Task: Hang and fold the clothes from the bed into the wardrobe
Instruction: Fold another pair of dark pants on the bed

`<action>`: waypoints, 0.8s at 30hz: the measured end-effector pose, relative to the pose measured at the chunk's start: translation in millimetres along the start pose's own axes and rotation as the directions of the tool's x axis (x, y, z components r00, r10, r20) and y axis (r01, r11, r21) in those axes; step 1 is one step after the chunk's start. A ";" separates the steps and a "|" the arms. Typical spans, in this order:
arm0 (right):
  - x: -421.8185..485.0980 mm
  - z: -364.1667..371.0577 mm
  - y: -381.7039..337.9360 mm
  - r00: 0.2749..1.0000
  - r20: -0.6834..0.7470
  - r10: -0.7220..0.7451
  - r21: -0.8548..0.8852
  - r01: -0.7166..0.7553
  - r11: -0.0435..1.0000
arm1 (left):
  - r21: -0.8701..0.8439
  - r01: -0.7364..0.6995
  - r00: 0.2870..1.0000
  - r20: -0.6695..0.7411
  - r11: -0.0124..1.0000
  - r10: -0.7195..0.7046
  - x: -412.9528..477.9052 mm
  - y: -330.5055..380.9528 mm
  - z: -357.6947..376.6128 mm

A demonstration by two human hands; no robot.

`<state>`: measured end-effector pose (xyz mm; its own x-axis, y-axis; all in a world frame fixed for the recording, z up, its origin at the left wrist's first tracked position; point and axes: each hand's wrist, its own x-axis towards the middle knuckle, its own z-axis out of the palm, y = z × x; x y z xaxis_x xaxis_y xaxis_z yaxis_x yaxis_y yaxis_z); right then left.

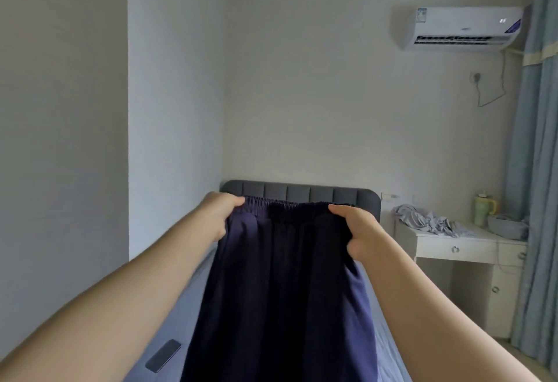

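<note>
One flat black phone is seen on the light blue bed. Above the bed, one navy blue fabric garment is held up, pinched at its elastic waistband by the left hand and the right hand. Farther, one crumpled grey cloth is laid on the white desk.

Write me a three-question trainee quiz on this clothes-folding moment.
1. True or false: the left hand and the right hand both grip the navy garment at its elastic waistband.
2. The dark phone lies on: A) the bed, B) a chair, C) a shelf.
3. Name the appliance mounted high on the far wall.
Key: 1 true; 2 A; 3 air conditioner.
</note>
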<state>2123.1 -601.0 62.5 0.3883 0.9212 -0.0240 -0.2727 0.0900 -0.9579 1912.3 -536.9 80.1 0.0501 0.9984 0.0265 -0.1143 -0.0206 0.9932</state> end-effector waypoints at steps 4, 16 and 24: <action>-6.1 23.5 5.8 0.993 -0.009 -0.120 0.003 0.120 0.993 | -0.049 -0.170 0.981 -0.101 0.984 0.164 -15.3 -20.2 33.1; -27.1 26.9 15.4 0.951 0.302 -0.065 0.238 -0.009 0.971 | 0.274 -0.466 0.880 0.244 0.841 0.408 -35.0 -46.8 56.3; -26.1 23.9 23.3 0.919 0.332 -0.213 0.383 0.075 0.921 | 0.238 -0.464 0.886 0.127 0.853 0.446 -25.5 -32.1 46.9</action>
<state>2085.6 -613.8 47.6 0.1230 0.9531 0.2767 -0.5593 0.2968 -0.7740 1961.1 -564.3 52.8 0.1198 0.8683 0.4813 0.1150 -0.4936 0.8620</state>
